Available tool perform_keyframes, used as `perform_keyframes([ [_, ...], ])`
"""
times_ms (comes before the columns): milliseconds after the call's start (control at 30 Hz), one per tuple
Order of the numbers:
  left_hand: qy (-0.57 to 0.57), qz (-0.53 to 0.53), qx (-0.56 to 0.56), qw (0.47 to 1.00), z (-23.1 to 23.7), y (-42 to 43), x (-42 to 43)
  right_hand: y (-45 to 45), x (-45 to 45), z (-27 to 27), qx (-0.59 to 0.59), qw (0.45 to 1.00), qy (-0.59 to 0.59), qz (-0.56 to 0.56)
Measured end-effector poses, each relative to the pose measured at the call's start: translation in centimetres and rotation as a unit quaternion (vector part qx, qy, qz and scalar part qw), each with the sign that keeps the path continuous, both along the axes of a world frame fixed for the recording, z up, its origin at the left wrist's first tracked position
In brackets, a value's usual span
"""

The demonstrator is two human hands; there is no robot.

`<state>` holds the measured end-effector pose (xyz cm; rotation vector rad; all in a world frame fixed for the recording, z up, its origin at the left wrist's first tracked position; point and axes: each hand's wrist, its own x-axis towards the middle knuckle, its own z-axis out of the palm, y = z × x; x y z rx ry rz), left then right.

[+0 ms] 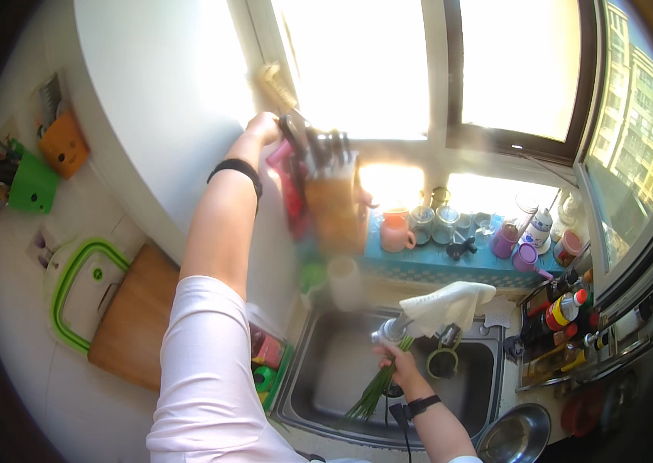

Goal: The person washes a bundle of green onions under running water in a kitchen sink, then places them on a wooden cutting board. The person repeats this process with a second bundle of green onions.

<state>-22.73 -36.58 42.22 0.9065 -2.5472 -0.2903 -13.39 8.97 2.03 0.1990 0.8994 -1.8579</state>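
Observation:
My left hand (264, 128) is raised at the far end of the outstretched arm, beside the black handles of a wooden knife block (332, 202). Its fingers are partly hidden, so whether they grip a handle is unclear. Lower down, my right hand (400, 364) holds a bunch of long green stalks (374, 393) over the stainless steel sink (326, 362). Just above that hand is the metal faucet (391, 331), with a white mesh cloth (448, 304) draped over it.
Cups and glass jars line the blue sill, including a pink mug (396, 231). Sauce bottles (561, 312) fill a rack at right, above a metal bowl (514, 434). A wooden cutting board (132, 318) leans at left. An open window (630, 156) juts in at right.

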Motion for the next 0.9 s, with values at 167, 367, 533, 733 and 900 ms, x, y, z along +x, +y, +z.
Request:
perform_keyframes([
  [167, 0.020, -0.042, 0.080, 0.996, 0.1, -3.3, -1.9, 0.2, -0.1, -1.2, -0.043, 0.999, 0.015, 0.001],
  [367, -0.073, -0.136, 0.101, 0.983, -3.1, -5.3, -4.9, -0.9, -0.3, -1.4, -0.012, 0.999, 0.007, -0.038],
  [533, -0.013, -0.132, 0.209, 0.969, -3.2, -7.6, -6.9, -1.3, -0.6, -1.1, -0.035, 0.998, 0.037, -0.022],
  [733, -0.090, -0.120, 0.209, 0.966, -2.8, -6.0, -7.0, -2.1, 0.4, -1.6, 0.080, 0.972, 0.217, 0.033],
  [900, -0.088, -0.093, 0.123, 0.984, -2.9, -6.6, -7.5, -1.9, 0.9, -0.7, 0.168, 0.936, 0.291, 0.105],
])
